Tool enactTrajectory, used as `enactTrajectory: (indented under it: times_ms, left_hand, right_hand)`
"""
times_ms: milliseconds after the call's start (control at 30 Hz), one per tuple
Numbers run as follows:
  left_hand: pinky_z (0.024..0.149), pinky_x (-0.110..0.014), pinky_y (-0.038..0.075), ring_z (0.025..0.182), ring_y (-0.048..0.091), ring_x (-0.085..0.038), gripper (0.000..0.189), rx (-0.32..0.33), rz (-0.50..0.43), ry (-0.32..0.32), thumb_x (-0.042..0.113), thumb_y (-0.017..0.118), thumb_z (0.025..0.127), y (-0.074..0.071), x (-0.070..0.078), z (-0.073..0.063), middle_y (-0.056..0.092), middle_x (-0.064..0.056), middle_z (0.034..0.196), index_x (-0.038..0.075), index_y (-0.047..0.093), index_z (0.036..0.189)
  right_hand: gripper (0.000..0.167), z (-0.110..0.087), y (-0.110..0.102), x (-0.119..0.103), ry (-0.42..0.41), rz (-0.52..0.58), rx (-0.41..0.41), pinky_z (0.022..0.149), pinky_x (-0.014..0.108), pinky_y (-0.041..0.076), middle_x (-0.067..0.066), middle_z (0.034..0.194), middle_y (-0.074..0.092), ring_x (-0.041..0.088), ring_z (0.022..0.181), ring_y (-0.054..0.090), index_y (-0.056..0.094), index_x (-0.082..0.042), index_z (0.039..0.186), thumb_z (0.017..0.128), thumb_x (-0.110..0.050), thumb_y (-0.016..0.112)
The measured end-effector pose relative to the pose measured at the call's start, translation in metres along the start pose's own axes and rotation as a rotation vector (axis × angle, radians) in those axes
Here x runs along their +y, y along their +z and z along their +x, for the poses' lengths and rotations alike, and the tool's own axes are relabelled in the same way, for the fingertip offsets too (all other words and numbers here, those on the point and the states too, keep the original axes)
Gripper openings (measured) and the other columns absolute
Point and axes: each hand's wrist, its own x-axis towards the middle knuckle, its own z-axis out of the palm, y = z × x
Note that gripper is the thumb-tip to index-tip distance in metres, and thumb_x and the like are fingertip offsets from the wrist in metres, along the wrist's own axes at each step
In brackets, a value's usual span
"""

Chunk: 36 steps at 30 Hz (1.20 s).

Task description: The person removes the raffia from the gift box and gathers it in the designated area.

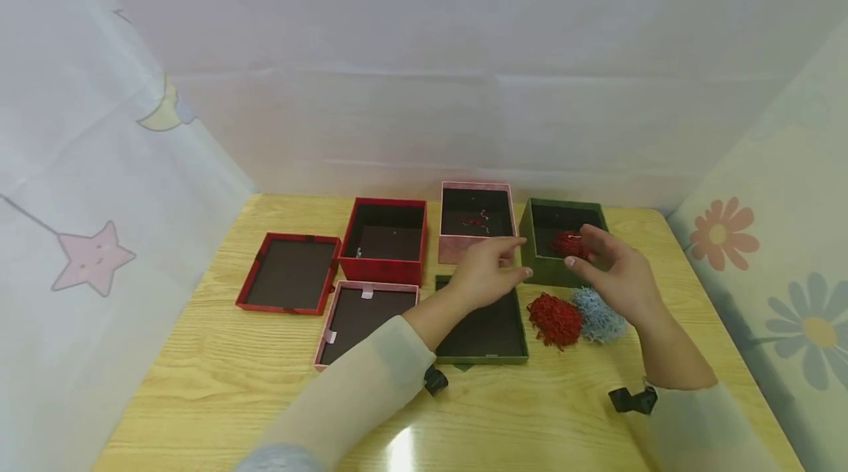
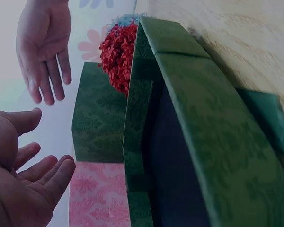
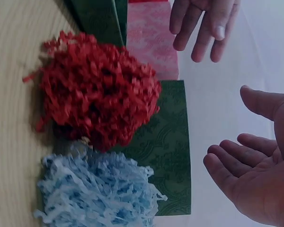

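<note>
My left hand [image 1: 486,273] hovers over the front of the pink box [image 1: 457,249], fingers spread and holding nothing. Above the right part of the green box [image 1: 550,271] is my right hand [image 1: 619,277], its palm turned inward and its fingers apart, also with nothing in it. Some red shredded paper [image 1: 565,242] lies inside the green box, partly hidden by the right hand. On the table in front of that box, a red shredded paper heap [image 3: 99,92] touches a light blue shredded paper heap [image 3: 99,189]. Both palms face each other in the wrist views.
A red box [image 1: 382,269] stands left of the pink one; small scraps lie in both. A red lid [image 1: 288,273], a pink lid [image 1: 361,317] and a green lid [image 1: 483,332] lie inside up on the wooden table [image 1: 218,384]. White printed sheeting [image 1: 411,118] rises behind.
</note>
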Motion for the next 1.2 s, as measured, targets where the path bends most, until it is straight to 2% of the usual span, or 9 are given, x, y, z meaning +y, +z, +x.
enactTrajectory:
  times_ms: [233, 500, 633, 800, 900, 967, 1100, 1167, 1200]
  left_hand:
    - [0.091, -0.034, 0.058, 0.119, 0.067, -0.016, 0.056, -0.005, 0.036, 0.008, 0.039, 0.073, 0.098, 0.012, 0.01, 0.008, 0.053, 0.001, 0.155, 0.025, 0.057, 0.15]
    - [0.086, -0.031, 0.059, 0.115, 0.069, -0.022, 0.055, -0.024, 0.028, 0.006, 0.038, 0.072, 0.099, 0.023, 0.011, 0.016, 0.048, -0.005, 0.159, 0.024, 0.057, 0.151]
    - [0.079, -0.028, 0.058, 0.105, 0.071, -0.017, 0.054, -0.021, 0.023, -0.027, 0.038, 0.071, 0.1, 0.027, 0.01, 0.02, 0.049, -0.007, 0.158, 0.026, 0.057, 0.151]
    - [0.065, -0.023, 0.051, 0.077, 0.065, -0.004, 0.058, 0.005, 0.056, -0.044, 0.04, 0.072, 0.099, 0.031, 0.009, 0.026, 0.055, -0.009, 0.153, 0.026, 0.054, 0.153]
    - [0.057, -0.025, 0.049, 0.059, 0.058, -0.006, 0.063, 0.012, 0.083, -0.049, 0.04, 0.072, 0.099, 0.033, 0.008, 0.029, 0.056, -0.009, 0.152, 0.026, 0.05, 0.156]
    - [0.06, -0.028, 0.052, 0.055, 0.06, -0.011, 0.066, 0.006, 0.105, -0.057, 0.042, 0.071, 0.099, 0.035, 0.008, 0.032, 0.053, -0.009, 0.154, 0.026, 0.047, 0.158]
    - [0.082, -0.031, 0.059, 0.071, 0.071, -0.015, 0.067, -0.007, 0.167, -0.08, 0.049, 0.067, 0.1, 0.04, 0.009, 0.036, 0.056, -0.005, 0.151, 0.027, 0.044, 0.159]
    - [0.082, -0.03, 0.058, 0.068, 0.07, -0.012, 0.068, -0.008, 0.187, -0.089, 0.052, 0.064, 0.101, 0.042, 0.009, 0.038, 0.066, -0.004, 0.14, 0.026, 0.042, 0.16]
    - [0.074, -0.028, 0.058, 0.061, 0.066, -0.012, 0.068, -0.01, 0.189, -0.093, 0.052, 0.062, 0.102, 0.043, 0.008, 0.038, 0.072, -0.004, 0.129, 0.026, 0.041, 0.161]
  right_hand:
    - [0.078, 0.019, -0.002, 0.008, 0.011, -0.006, -0.006, 0.095, 0.063, 0.052, 0.027, 0.153, 0.049, 0.051, 0.129, 0.056, 0.038, -0.005, 0.16, 0.1, -0.044, 0.07]
    - [0.082, 0.039, -0.003, 0.019, 0.03, -0.044, -0.025, 0.096, 0.063, 0.052, 0.03, 0.153, 0.047, 0.051, 0.129, 0.056, 0.037, -0.005, 0.161, 0.098, -0.045, 0.072]
    - [0.082, 0.049, 0.0, 0.025, 0.038, -0.076, -0.039, 0.096, 0.062, 0.052, 0.031, 0.152, 0.047, 0.051, 0.129, 0.056, 0.038, -0.002, 0.16, 0.097, -0.041, 0.074]
    - [0.082, 0.06, 0.003, 0.027, 0.053, -0.122, -0.068, 0.097, 0.062, 0.052, 0.032, 0.152, 0.046, 0.051, 0.129, 0.055, 0.038, 0.001, 0.158, 0.097, -0.037, 0.076]
    - [0.082, 0.067, 0.004, 0.029, 0.06, -0.153, -0.092, 0.097, 0.063, 0.052, 0.031, 0.154, 0.045, 0.05, 0.13, 0.054, 0.037, 0.001, 0.159, 0.097, -0.036, 0.076]
    - [0.083, 0.07, 0.005, 0.03, 0.065, -0.177, -0.11, 0.097, 0.063, 0.051, 0.031, 0.154, 0.044, 0.05, 0.131, 0.053, 0.035, 0.002, 0.159, 0.097, -0.036, 0.075]
    - [0.083, 0.076, 0.007, 0.031, 0.086, -0.221, -0.133, 0.096, 0.063, 0.051, 0.033, 0.148, 0.049, 0.05, 0.129, 0.055, 0.034, 0.003, 0.159, 0.097, -0.033, 0.074]
    - [0.083, 0.078, 0.008, 0.03, 0.093, -0.237, -0.143, 0.095, 0.063, 0.051, 0.035, 0.145, 0.052, 0.051, 0.127, 0.056, 0.033, 0.004, 0.159, 0.097, -0.033, 0.074]
    - [0.083, 0.08, 0.009, 0.03, 0.094, -0.246, -0.146, 0.094, 0.063, 0.051, 0.035, 0.143, 0.053, 0.051, 0.125, 0.057, 0.034, 0.005, 0.159, 0.097, -0.033, 0.074]
